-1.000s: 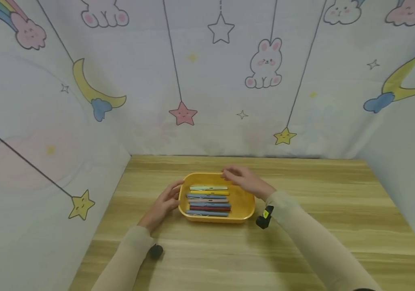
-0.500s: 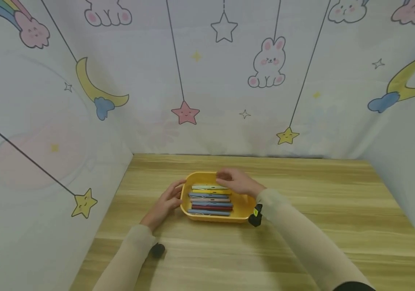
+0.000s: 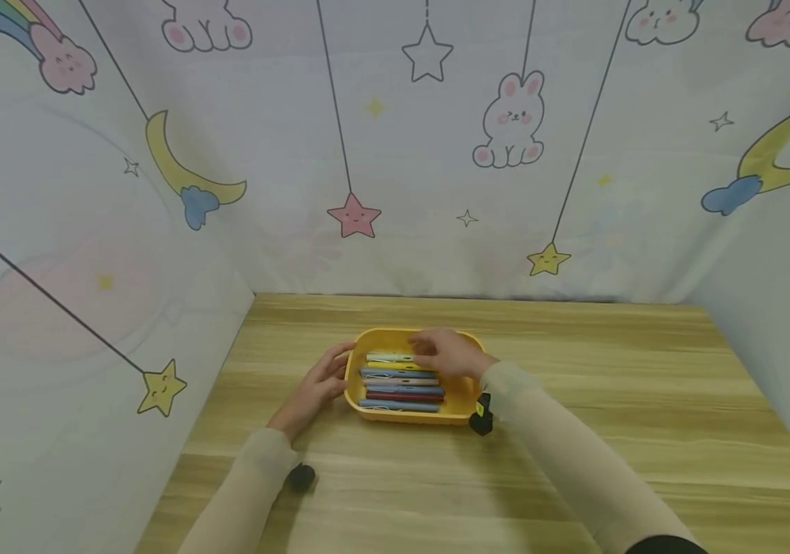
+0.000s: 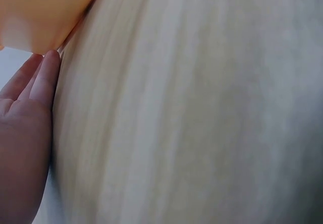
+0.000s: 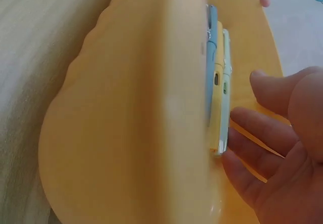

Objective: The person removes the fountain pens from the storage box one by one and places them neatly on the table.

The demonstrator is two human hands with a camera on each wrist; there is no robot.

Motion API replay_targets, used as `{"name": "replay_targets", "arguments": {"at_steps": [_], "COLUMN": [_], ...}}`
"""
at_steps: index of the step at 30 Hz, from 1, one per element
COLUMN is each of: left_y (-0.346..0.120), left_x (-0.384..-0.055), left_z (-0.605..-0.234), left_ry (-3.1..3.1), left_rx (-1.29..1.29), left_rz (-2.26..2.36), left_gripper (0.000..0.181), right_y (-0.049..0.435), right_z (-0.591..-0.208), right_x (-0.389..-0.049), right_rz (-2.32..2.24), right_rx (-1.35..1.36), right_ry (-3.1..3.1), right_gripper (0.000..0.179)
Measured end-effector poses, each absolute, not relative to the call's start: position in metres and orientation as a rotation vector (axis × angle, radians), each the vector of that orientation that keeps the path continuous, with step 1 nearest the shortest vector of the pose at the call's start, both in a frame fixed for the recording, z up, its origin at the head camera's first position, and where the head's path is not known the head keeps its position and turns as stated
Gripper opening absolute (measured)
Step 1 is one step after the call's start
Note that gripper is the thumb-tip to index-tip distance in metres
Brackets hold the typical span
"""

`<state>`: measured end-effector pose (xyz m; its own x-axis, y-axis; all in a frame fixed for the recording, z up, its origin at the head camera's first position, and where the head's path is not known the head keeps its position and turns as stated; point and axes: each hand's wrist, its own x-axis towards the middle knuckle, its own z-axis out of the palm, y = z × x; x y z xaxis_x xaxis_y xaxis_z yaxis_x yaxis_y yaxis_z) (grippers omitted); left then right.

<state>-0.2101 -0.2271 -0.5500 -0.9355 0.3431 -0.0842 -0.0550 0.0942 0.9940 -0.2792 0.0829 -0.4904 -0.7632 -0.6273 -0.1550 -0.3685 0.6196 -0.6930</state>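
Note:
A yellow plastic basket (image 3: 462, 402) holds several pens laid side by side. The row includes a pale green pen (image 3: 386, 357), a yellow pen (image 3: 391, 367), a dark red pen (image 3: 401, 397) and several blue ones. My left hand (image 3: 313, 391) rests against the basket's left end with fingers extended. Over the right part of the basket, my right hand (image 3: 451, 354) reaches in at the far ends of the row. In the right wrist view its fingers touch or nearly touch the pale green pen (image 5: 226, 82), while the thumb stands apart from it.
The basket stands on a wood-grain table (image 3: 395, 485). A printed white cloth (image 3: 422, 177) with stars, moons and rabbits hangs behind and at both sides. Small black devices are worn at the left wrist (image 3: 301, 477) and the right wrist (image 3: 481, 414).
My right hand has moved left and down from the basket's far rim into the basket beside the pens. My left hand stays against the left end.

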Motion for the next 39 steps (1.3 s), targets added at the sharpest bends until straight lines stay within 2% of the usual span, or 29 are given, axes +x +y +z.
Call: {"name": "replay_targets", "arguments": {"at_steps": [11, 19, 22, 27, 29, 35, 39], "left_y": [-0.226, -0.226, -0.226, -0.226, -0.226, -0.226, -0.226], "left_x": [-0.211, -0.210, -0.210, -0.209, -0.208, -0.207, -0.207], "left_z": [-0.551, -0.551, -0.551, -0.550, -0.549, -0.548, -0.548], "left_ry": [2.083, 2.094, 2.094, 2.097, 2.090, 2.091, 2.092], "left_rx": [0.280, 0.296, 0.298, 0.300, 0.304, 0.301, 0.300], "left_rz": [1.914, 1.908, 1.910, 1.911, 1.917, 1.910, 1.908], "left_gripper": [0.066, 0.067, 0.067, 0.067, 0.067, 0.067, 0.067], "right_y": [0.078, 0.076, 0.075, 0.072, 0.071, 0.070, 0.072], "right_z": [-0.503, -0.502, -0.499, -0.499, -0.500, -0.502, -0.503], "right_x": [-0.278, -0.272, -0.270, -0.271, -0.272, -0.272, -0.271], "right_rz": [-0.815, -0.834, -0.809, -0.763, -0.760, -0.839, -0.751], "right_rx": [-0.824, -0.720, -0.745, -0.833, -0.853, -0.790, -0.881], "right_ry": [2.574, 2.601, 2.620, 2.671, 2.680, 2.633, 2.658], "right_gripper": [0.044, 0.075, 0.068, 0.034, 0.026, 0.033, 0.025]}}
